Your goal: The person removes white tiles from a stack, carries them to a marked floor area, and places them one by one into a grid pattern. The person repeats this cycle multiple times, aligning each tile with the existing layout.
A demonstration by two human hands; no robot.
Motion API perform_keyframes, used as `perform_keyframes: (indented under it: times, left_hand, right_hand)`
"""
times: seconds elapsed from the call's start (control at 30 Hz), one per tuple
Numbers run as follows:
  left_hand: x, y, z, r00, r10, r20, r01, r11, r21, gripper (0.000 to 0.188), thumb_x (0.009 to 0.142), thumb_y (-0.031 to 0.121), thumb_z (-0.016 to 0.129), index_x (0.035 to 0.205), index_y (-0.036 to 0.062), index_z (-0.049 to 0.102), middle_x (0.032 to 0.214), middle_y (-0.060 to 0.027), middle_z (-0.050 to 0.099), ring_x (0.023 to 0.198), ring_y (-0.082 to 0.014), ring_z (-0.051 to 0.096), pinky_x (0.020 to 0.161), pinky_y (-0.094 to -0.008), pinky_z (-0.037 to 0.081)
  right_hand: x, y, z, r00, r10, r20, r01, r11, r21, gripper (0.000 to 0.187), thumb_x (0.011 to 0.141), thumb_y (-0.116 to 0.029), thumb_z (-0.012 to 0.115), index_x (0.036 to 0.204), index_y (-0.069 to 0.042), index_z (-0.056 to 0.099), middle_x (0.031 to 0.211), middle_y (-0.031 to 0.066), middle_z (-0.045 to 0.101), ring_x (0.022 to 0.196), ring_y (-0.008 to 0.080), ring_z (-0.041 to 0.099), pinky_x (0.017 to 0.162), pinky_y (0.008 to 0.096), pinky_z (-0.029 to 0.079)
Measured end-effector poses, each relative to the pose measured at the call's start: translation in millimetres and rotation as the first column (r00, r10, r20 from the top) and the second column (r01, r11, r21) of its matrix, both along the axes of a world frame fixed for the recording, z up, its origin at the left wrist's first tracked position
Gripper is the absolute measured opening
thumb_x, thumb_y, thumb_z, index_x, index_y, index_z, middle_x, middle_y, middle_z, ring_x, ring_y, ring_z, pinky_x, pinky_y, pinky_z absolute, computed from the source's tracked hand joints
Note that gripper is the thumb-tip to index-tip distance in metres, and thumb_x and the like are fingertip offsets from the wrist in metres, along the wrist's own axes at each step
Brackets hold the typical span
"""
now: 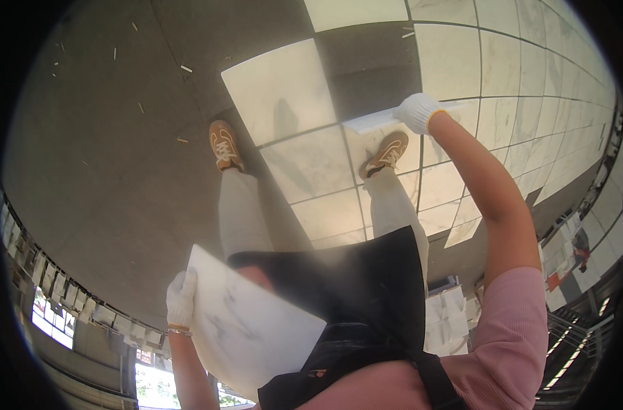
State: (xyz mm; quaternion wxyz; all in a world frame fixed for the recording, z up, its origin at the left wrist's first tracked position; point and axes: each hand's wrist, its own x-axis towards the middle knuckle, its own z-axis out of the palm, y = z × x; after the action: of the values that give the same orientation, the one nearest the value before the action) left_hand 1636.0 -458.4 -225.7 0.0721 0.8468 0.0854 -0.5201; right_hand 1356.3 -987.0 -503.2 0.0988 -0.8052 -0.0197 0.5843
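Note:
My left hand [181, 299], in a white knit glove, is closed on the edge of a white marble tile [253, 324] with grey veins. That tile is tilted up against my black apron [352, 287]. My right arm reaches forward, and my gloved right hand [418, 113] grips the upper edge of a second marble tile [369, 123]. This one is seen nearly edge-on, just above the laid tiles, and its lower face is hidden. Whether it touches the floor I cannot tell. My right shoe [388, 153] stands on a laid tile beside it.
Rows of pale marble tiles [304, 160] with narrow gaps lie ahead and to the right. A bare dark patch [366, 65] shows between them. Small white strips [186, 69] are scattered on the grey floor [120, 178]. A distant person [582, 253] is at the right edge.

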Motion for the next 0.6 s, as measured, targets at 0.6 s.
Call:
perform_keyframes:
  times: [0.6]
  left_hand:
    - [-2.9,33.7,-8.1,0.998,-0.052,-0.046,0.054,0.998,0.039,0.048,0.105,0.041,0.054,0.095,-0.0041,0.065,0.088,-0.0028,0.062,0.085,-0.0127,0.053,0.078,-0.0308,0.047]
  right_hand:
    - [66.0,-34.2,-61.2,0.901,-0.231,0.368,0.311,0.934,-0.174,0.021,0.089,-0.001,0.062,0.107,-0.005,0.071,0.106,0.0145,0.075,0.099,0.0362,0.072,0.079,0.044,0.06]
